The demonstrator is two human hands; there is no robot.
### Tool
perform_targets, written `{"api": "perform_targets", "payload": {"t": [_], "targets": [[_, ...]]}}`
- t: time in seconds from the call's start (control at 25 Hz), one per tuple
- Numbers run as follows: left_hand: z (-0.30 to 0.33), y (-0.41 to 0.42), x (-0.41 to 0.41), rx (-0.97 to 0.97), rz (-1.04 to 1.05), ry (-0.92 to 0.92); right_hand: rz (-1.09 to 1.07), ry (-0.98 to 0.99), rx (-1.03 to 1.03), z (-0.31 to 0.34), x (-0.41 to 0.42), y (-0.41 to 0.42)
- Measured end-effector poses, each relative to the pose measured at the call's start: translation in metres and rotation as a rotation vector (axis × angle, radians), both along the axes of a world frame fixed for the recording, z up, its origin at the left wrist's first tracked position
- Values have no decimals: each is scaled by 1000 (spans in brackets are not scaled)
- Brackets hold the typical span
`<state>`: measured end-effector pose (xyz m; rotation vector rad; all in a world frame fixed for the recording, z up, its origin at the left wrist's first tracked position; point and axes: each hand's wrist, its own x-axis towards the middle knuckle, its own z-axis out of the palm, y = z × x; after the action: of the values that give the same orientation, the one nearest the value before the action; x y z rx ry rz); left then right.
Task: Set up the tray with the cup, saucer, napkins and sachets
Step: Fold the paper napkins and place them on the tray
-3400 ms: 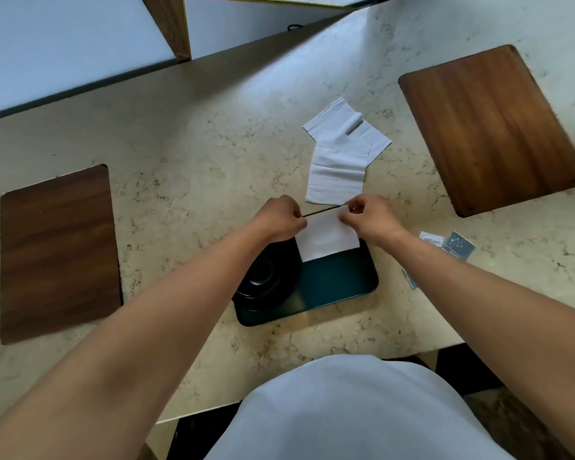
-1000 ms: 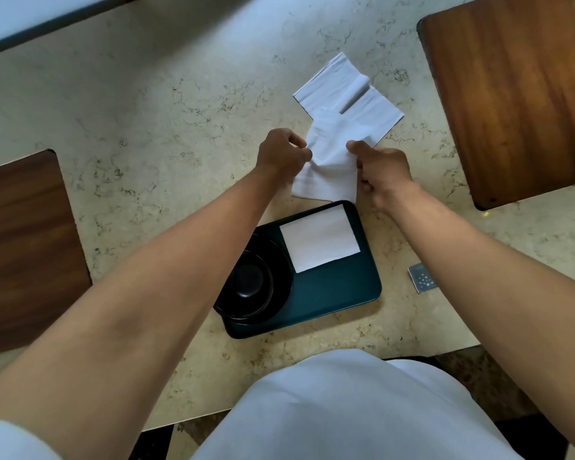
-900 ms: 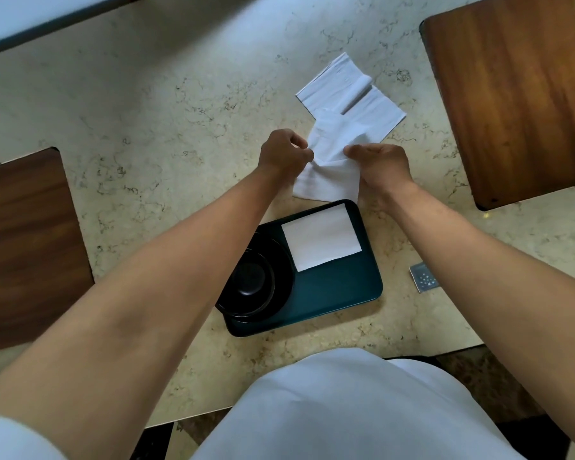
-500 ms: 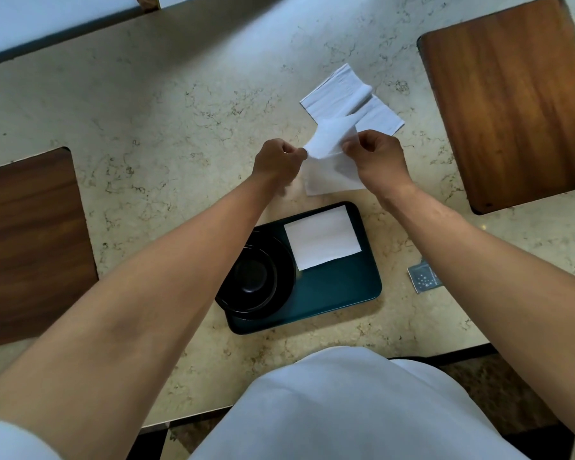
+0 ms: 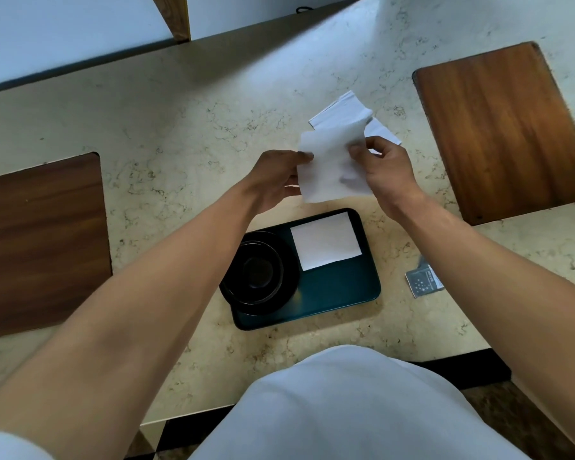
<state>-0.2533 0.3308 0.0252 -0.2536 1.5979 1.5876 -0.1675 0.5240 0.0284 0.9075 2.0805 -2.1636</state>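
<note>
Pale, veined marble makes up the counter [image 5: 180,134], which runs back to a white wall with a wooden upright against it. Two dark wooden boards lie flat on the stone: one board [image 5: 44,240] at the far left, the other board [image 5: 505,131] at the far right, well apart from each other. Between them, near the front edge of the counter, sits a dark green tray [image 5: 339,293] with rounded corners. On its left part stands a black saucer [image 5: 286,287] with a black cup [image 5: 256,273] upright on it (the saucer's rim overhangs the tray's left edge). On the tray's far right part a folded white napkin [image 5: 326,240] lies flat.

Above the counter, just beyond the tray, the person holds a second, unfolded napkin [image 5: 329,164] between both hands. The left hand [image 5: 276,180] pinches its left edge between thumb and fingers; the right hand [image 5: 385,167] grips its right edge with curled fingers. The paper hangs loose and slightly rumpled between them, so the hands stand apart by its width. Behind it, more white napkins [image 5: 342,111] lie on the stone, partly hidden by the held one.

Right of the tray, beside the right forearm, a small grey sachet [image 5: 422,283] with white print lies on the counter, with other sachets partly hidden under the arm.
</note>
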Motion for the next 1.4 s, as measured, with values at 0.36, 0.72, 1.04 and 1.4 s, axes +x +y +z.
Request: {"api": "perform_targets", "payload": {"t": [0.36,0.72,1.04,1.4], "targets": [[38,-34,36,-26,-9,163,33,31,159,21,20,-19],[65,-51,69,-24,193,257,131,120,88,49,44,-36],[70,-58,88,92,267,254,182,198,-43,63,56,-39],[74,-58,92,43,234,289,110,103,-104,59,65,-31]]}}
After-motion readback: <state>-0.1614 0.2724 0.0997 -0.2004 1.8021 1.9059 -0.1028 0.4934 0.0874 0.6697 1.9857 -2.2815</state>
